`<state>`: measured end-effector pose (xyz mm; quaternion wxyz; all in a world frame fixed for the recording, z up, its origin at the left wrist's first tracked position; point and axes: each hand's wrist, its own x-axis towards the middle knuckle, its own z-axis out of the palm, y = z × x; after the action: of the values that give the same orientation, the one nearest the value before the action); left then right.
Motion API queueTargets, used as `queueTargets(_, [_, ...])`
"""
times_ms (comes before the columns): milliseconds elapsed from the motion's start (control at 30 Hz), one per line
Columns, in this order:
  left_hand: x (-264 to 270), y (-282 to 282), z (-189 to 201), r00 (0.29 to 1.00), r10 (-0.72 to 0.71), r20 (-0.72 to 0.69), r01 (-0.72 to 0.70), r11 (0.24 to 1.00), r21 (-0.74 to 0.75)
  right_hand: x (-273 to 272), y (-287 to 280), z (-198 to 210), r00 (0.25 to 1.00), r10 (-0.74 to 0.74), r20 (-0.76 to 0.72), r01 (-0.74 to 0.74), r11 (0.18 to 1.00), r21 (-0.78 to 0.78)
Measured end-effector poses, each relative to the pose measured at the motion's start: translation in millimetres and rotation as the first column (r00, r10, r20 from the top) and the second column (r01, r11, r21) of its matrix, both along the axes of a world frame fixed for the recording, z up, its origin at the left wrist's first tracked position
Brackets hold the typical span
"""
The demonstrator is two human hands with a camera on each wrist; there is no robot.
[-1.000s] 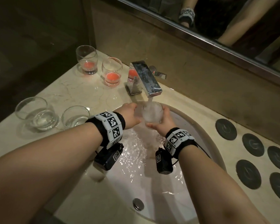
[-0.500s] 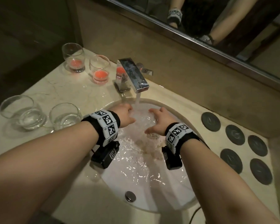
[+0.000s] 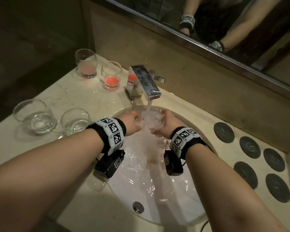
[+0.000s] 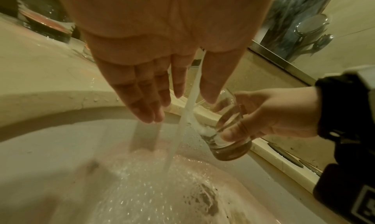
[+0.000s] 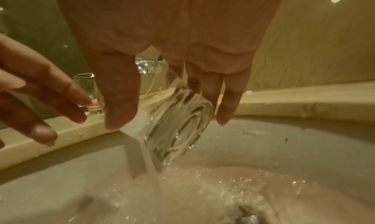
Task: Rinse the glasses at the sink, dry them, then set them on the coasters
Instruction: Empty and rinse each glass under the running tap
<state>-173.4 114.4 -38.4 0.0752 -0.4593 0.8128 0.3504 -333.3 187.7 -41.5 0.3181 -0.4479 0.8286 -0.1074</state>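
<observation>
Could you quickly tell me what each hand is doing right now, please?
Left hand: open, fingers straight beside the water stream, holding nothing.
Right hand: grips the tilted glass under the tap.

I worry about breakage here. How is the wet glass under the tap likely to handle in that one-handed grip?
Probably slippery: the glass is smooth and running with water. The right hand holds it tilted over the sink, the left hand open beside it, so a slip seems possible. Its thick base suggests some weight, and it would likely chip if dropped.

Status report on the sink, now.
Right hand grips tilted glass under tap stream. Left hand open beside it. Nothing in the way.
</observation>
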Motion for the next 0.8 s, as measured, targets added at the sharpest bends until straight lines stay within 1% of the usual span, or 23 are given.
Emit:
queueTargets(167, [6,-3,-4,1.000,0.026,0.009,-0.026,0.999,0.022,10,-8,-17,0.982,-0.073,0.173,0.088,0.993,-0.082])
queueTargets(267, [8,-5,-5,1.000,0.028,0.011,-0.028,0.999,0.019,11,-11,-27,0.978,-0.091,0.188,0.112,0.989,-0.100])
queueTargets(367, [8,-5,-4,1.000,0.025,0.012,-0.025,1.000,0.006,9,-7,-28,0.978,-0.085,0.188,0.109,0.987,-0.119])
queueTargets(433, [7,-4,-4,1.000,0.022,0.009,-0.022,1.000,0.009,4,-1,-25,0.985,-0.068,0.160,0.084,0.992,-0.095])
queueTargets(567, [1,1,-2,1.000,-0.005,0.002,0.005,1.000,-0.006,-6,13,-18,1.000,-0.004,0.011,0.004,1.000,0.026])
queueTargets(633, [0,5,-1,1.000,-0.017,0.001,0.017,1.000,-0.017,-10,19,-15,0.999,0.036,-0.032,-0.033,0.996,0.082])
queueTargets(700, [-2,9,-1,1.000,-0.008,-0.010,0.008,1.000,0.019,-11,23,-11,0.989,0.115,-0.098,-0.100,0.983,0.151])
queueTargets(800, [-1,11,-4,1.000,0.012,-0.028,-0.009,0.996,0.089,-12,26,-3,0.954,0.234,-0.187,-0.186,0.953,0.239])
